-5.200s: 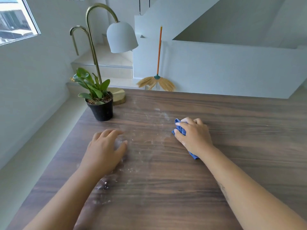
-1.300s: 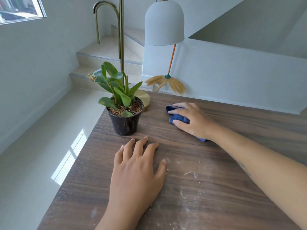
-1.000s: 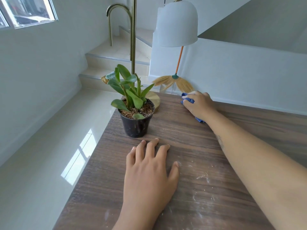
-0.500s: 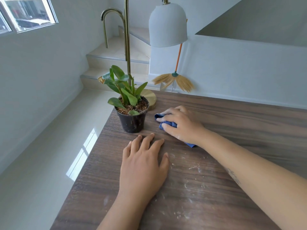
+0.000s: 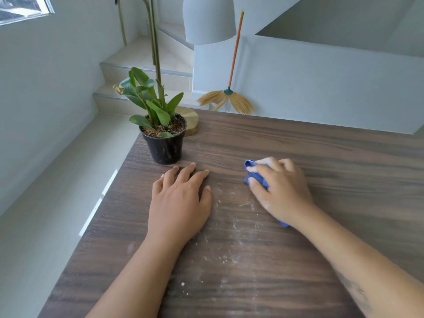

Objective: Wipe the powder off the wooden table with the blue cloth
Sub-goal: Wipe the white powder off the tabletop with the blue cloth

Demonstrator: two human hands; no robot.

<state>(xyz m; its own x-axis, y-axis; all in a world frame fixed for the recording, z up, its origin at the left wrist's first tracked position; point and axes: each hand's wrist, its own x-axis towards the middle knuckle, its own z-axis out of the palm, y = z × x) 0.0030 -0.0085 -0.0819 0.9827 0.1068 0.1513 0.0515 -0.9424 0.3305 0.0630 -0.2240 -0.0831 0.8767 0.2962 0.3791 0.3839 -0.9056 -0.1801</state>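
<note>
Pressing a crumpled blue cloth [image 5: 256, 177] onto the dark wooden table [image 5: 332, 161], the right hand [image 5: 278, 191] was clamped around it; the left hand [image 5: 179, 200] lay flat, fingers spread. White powder [image 5: 231, 255] speckled the wood between them. A black plastic pot [image 5: 165, 146] (soil and a green leafy plant inside) stood beyond.

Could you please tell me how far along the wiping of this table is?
The far part of the table near the plant pot looks clean. The right hand presses the blue cloth onto the wood; the left hand lies flat. White powder between the arms is left to wipe.
</note>
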